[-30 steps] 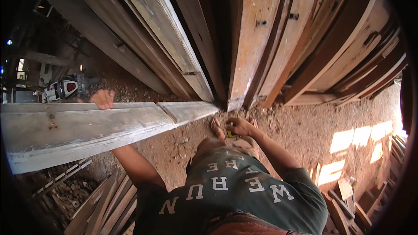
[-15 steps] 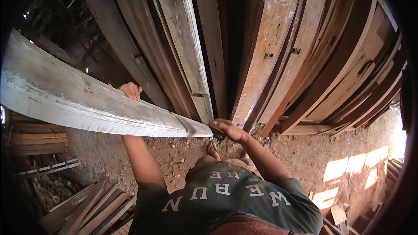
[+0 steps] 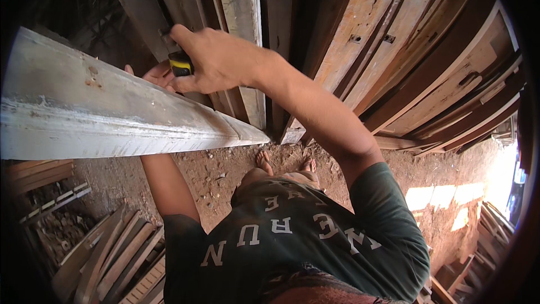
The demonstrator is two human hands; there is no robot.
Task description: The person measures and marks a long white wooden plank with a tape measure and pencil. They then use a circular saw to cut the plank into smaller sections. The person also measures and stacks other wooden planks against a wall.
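Observation:
A long weathered plank [image 3: 112, 107], grey on its face with a white-painted edge, slants from the far left down to the ground near my feet. My right hand [image 3: 219, 59] is above it, closed on a black and yellow tape measure [image 3: 181, 65]. Just beyond the plank's far edge, my left hand [image 3: 158, 73] shows with its fingers apart, close to the tape measure. The plank hides my left wrist and part of that hand. Whether the left fingers touch the tape measure, I cannot tell.
Several old boards [image 3: 354, 28] lean upright ahead and curve round to the right. Stacked wood pieces [image 3: 112, 253] lie at the lower left, with more scraps [image 3: 461, 276] at the lower right. My feet [image 3: 263, 161] stand on a dirt floor [image 3: 208, 186] strewn with small debris.
My right hand has risen from the plank's lower end, moving up and left with the tape measure to my left hand. The left fingers have come off the plank's far edge and spread.

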